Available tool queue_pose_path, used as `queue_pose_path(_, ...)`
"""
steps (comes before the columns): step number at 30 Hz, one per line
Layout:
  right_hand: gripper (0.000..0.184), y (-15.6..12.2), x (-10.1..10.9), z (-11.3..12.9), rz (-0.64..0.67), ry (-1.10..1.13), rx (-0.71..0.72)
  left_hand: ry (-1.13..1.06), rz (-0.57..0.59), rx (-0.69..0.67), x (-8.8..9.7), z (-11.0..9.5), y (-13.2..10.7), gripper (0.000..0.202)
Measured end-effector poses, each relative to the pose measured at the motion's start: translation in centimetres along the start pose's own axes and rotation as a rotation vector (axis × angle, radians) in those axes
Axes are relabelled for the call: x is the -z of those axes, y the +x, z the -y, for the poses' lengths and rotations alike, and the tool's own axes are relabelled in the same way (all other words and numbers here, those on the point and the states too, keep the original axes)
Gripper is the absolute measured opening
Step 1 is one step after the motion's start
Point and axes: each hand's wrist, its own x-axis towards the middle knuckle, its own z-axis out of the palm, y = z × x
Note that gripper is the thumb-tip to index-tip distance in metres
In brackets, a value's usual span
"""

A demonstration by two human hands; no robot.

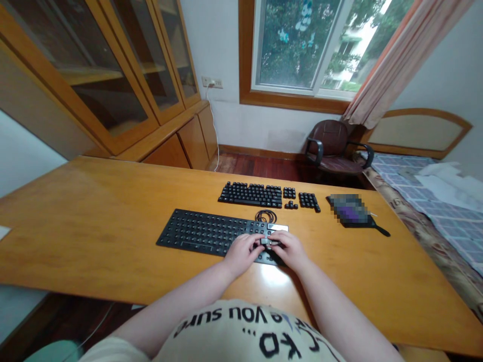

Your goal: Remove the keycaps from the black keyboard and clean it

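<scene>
A black keyboard base point(199, 233) without its keycaps lies on the wooden desk point(94, 226). Both my hands rest at its right end. My left hand point(241, 254) is curled, its fingertips on the base. My right hand point(290, 250) is closed in a pinch, and a small grey piece point(266, 241) sits between the two hands. Behind the base, a set of black keycaps point(251, 194) is laid out in keyboard order, with smaller groups point(309, 200) to its right. A coiled black cable point(266, 216) lies between the keycaps and the base.
A dark flat pad point(350, 210) with a black handled tool point(379, 230) lies at the desk's right. Beyond the desk stand a brown armchair point(332, 146), a glass-fronted wooden cabinet point(113, 75) at left and a bed point(433, 201) at right.
</scene>
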Motion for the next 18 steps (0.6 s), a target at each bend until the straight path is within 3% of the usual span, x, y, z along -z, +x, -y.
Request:
queue_pose_path(5, 0.019, 0.0, 0.3, 0.3, -0.001, -0.008, 0.010, -0.010, -0.029, -0.012, -0.2, 0.1, 0.0, 0.021)
queue_pose_path(11, 0.028, 0.1, 0.5, 1.1, 0.024, 0.009, 0.059, -0.060, -0.088, -0.074, -0.4, 0.7, -0.1, 0.030)
queue_pose_path(15, 0.025, 0.0, 0.1, 1.0, 0.033, 0.007, 0.070, -0.035, -0.044, -0.114, -0.3, 0.8, -0.2, 0.037)
queue_pose_path(18, 0.022, -0.1, -0.2, 0.9, 0.031, -0.017, 0.069, 0.018, 0.006, -0.128, -0.2, 0.6, -0.3, 0.057)
